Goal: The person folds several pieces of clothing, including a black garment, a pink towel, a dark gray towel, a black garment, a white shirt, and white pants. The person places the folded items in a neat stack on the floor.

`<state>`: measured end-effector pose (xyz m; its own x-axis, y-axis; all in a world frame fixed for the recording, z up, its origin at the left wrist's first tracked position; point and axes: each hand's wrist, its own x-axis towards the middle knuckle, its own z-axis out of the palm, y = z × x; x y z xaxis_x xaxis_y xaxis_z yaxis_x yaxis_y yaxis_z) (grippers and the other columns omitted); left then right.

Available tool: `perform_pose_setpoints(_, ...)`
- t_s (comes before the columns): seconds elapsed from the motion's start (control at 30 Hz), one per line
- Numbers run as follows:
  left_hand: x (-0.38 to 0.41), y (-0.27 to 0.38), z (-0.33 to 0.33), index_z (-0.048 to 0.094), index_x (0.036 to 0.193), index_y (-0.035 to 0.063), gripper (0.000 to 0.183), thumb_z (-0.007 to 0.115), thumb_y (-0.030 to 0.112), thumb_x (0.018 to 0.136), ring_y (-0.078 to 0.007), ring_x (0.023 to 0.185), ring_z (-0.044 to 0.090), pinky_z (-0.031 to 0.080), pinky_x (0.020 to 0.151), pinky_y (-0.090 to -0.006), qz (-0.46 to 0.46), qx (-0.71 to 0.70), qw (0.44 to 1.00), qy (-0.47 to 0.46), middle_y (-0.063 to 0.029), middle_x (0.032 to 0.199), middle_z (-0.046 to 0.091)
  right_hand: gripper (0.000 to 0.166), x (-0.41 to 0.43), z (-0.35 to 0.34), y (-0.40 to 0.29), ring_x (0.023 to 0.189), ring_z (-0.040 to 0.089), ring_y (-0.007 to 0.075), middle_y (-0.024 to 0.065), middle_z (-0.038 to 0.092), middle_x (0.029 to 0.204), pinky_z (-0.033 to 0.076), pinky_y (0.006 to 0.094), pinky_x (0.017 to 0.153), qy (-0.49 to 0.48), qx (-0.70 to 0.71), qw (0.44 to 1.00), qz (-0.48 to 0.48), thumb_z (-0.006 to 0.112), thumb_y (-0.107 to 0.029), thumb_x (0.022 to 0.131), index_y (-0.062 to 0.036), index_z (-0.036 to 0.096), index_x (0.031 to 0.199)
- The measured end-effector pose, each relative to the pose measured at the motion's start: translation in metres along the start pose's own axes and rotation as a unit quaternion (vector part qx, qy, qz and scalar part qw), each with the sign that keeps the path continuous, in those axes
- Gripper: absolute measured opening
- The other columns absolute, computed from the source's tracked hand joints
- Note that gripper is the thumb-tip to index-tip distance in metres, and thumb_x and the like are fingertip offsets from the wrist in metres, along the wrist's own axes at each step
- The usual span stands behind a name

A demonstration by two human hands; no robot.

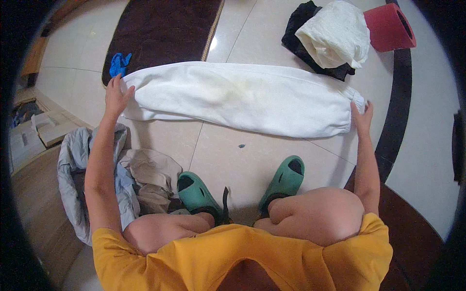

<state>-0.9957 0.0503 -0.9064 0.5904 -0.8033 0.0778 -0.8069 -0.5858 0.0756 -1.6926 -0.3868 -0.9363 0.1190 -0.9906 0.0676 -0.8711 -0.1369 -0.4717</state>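
White sweatpants, folded lengthwise, stretch from left to right over the tiled floor before me. Yellowish marks show near their middle, and the right end has a gathered elastic cuff. At the left end, my left hand has the edge of the cloth between thumb and fingers. My right hand takes the cuffed end in the same way, its fingers partly hidden. Just beyond my left fingertips lies a crumpled blue cloth, on the corner of a dark brown mat.
A cream cloth bundle rests on black fabric, beside a red hollow block. Grey and beige clothes lie at my left, near a wooden drawer. My feet wear green slippers. A small dark scrap is on the floor.
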Motion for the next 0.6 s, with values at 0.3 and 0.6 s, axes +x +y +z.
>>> perform_pose_setpoints(0.3, -0.049, 0.022, -0.035, 0.027, 0.137, 0.0098, 0.088, 0.071, 0.051, 0.073, -0.0276, 0.108, 0.052, 0.046, 0.079, -0.0377, -0.422, -0.457, 0.765, -0.164, -0.0112, 0.128, 0.046, 0.082, -0.052, -0.01, 0.001, 0.111, 0.053, 0.0259, 0.0185, 0.048, 0.127, 0.044, 0.0366, 0.091, -0.143, 0.319, 0.893, 0.284, 0.072, -0.038, 0.078, 0.007, 0.032, 0.132)
perform_pose_setpoints(0.6, -0.044, -0.009, 0.014, 0.045, 0.125, 0.0076, 0.048, 0.066, 0.011, 0.081, -0.0221, 0.098, 0.06, 0.051, 0.082, -0.0353, -0.356, -0.631, 0.681, -0.11, -0.008, 0.113, 0.059, 0.054, -0.041, -0.004, 0.024, 0.104, 0.059, 0.0227, 0.0116, 0.057, 0.119, 0.048, 0.0348, 0.087, -0.215, 0.402, 0.846, 0.277, 0.065, -0.02, 0.084, 0.003, 0.043, 0.128)
